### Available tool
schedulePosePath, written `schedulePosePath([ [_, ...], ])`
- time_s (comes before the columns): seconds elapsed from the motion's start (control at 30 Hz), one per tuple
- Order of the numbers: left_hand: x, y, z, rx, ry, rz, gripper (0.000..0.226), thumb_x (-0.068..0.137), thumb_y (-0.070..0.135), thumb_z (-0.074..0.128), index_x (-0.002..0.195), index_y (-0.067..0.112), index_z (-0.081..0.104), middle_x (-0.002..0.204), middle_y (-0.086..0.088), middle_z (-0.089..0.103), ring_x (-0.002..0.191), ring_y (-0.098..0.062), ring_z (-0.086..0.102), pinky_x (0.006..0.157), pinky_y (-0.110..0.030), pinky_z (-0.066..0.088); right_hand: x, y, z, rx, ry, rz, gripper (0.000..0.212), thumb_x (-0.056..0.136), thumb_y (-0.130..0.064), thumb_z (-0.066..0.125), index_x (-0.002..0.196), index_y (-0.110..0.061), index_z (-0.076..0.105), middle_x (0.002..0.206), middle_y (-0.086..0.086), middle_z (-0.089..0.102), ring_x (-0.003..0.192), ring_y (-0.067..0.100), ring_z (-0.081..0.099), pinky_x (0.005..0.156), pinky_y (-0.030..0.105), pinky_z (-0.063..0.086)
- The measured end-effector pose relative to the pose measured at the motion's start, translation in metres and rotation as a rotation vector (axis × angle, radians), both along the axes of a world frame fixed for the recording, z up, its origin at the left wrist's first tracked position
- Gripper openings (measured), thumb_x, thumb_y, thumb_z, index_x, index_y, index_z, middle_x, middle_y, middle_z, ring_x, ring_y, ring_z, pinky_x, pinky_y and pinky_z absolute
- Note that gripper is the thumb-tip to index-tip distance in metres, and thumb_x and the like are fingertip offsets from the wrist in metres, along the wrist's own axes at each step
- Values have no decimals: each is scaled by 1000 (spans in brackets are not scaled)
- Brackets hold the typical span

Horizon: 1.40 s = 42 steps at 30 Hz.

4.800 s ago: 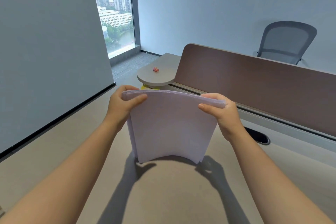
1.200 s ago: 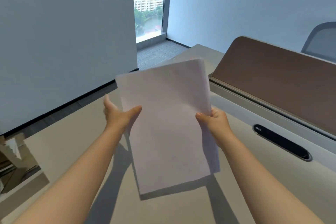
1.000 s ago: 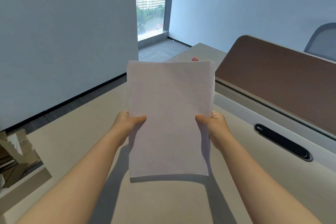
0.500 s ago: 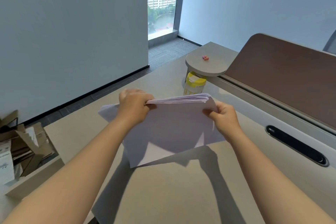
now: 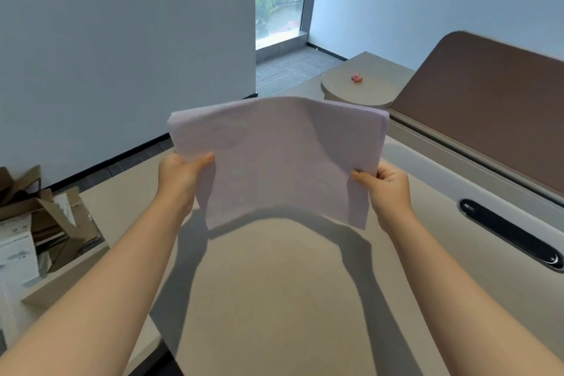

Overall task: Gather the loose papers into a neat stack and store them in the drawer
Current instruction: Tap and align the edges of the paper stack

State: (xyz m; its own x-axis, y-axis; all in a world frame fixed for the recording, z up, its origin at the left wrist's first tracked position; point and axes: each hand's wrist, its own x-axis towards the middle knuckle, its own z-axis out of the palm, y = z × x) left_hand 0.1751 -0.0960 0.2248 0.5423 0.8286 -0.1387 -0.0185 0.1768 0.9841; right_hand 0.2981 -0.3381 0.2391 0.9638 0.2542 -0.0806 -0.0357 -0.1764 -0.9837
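Observation:
A stack of white papers (image 5: 280, 159) hangs in the air above the beige desk (image 5: 274, 299), turned sideways and bowed, its lower edge arched clear of the surface. My left hand (image 5: 180, 175) grips the stack's left side, thumb on the front. My right hand (image 5: 384, 186) grips the right side the same way. The sheets look roughly aligned, with several edges showing at the top right corner. No drawer is in view.
A brown divider panel (image 5: 488, 107) runs along the desk's right side, with a black cable slot (image 5: 509, 233) in front of it. A round raised shelf (image 5: 360, 90) carries small pink objects (image 5: 356, 78). Cardboard boxes (image 5: 36, 223) lie on the floor at left.
The stack went from upright and tall, to tipped flat with its edge toward me, to held wide and bowed above the desk. My view has shifted left.

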Motion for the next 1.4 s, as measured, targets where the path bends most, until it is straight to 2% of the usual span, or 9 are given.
schedulePosePath([
  [0.13,-1,2,6,72,-72,-52,25,78,-7,60,80,18,62,57,18,71,55,6,65,58,-11,52,0,7,1,24,-8,16,29,82,6,54,110,1,59,94,1,59,82,20,54,74,30,47],
  [0.2,-3,1,3,85,-69,-99,28,77,-5,62,80,22,61,66,15,72,62,3,66,61,-15,53,2,5,-3,14,-18,13,34,80,10,54,112,0,57,97,4,58,86,21,55,75,30,46],
  [0.33,-6,5,-11,111,3,-149,30,77,-2,64,100,16,57,90,6,62,82,-9,60,70,-22,48,5,3,-15,47,6,44,43,75,17,50,105,-14,56,80,-6,59,73,5,55,54,5,46],
  [0.5,4,9,-15,113,31,-159,37,81,-5,58,116,5,54,88,5,60,82,-12,57,71,-22,47,11,11,-17,88,31,22,42,75,17,48,106,-8,60,76,-4,59,69,7,55,54,9,47],
  [0.7,12,17,-13,129,30,-216,30,83,-6,54,105,13,54,90,7,60,82,-7,58,71,-16,48,21,7,-14,130,3,39,39,78,16,46,97,-16,56,81,-2,60,73,8,56,57,13,49],
  [0.93,13,10,-61,129,342,-223,42,88,-7,44,130,-2,42,132,-19,53,124,-31,48,93,-30,35,19,-1,-51,-128,135,148,39,82,11,32,92,-20,53,92,4,58,90,22,54,70,24,45],
  [1.1,2,10,-53,176,368,-163,23,92,0,38,98,10,57,98,-9,60,99,-24,54,75,-30,43,19,3,-55,-229,9,6,17,87,2,35,81,-4,49,81,13,54,74,24,50,63,29,39],
  [1.23,-29,3,-38,30,357,-61,31,96,3,33,72,17,46,74,2,50,67,-13,50,50,-16,45,8,13,-61,81,202,3,26,89,4,33,68,-9,41,75,10,41,71,21,36,63,26,35],
  [1.4,-98,7,-33,11,499,-1,29,97,15,35,119,1,50,112,-13,59,94,-27,53,84,-32,37,-23,32,-62,110,252,143,26,84,4,38,64,-14,42,75,6,35,66,15,30,63,27,27],
])
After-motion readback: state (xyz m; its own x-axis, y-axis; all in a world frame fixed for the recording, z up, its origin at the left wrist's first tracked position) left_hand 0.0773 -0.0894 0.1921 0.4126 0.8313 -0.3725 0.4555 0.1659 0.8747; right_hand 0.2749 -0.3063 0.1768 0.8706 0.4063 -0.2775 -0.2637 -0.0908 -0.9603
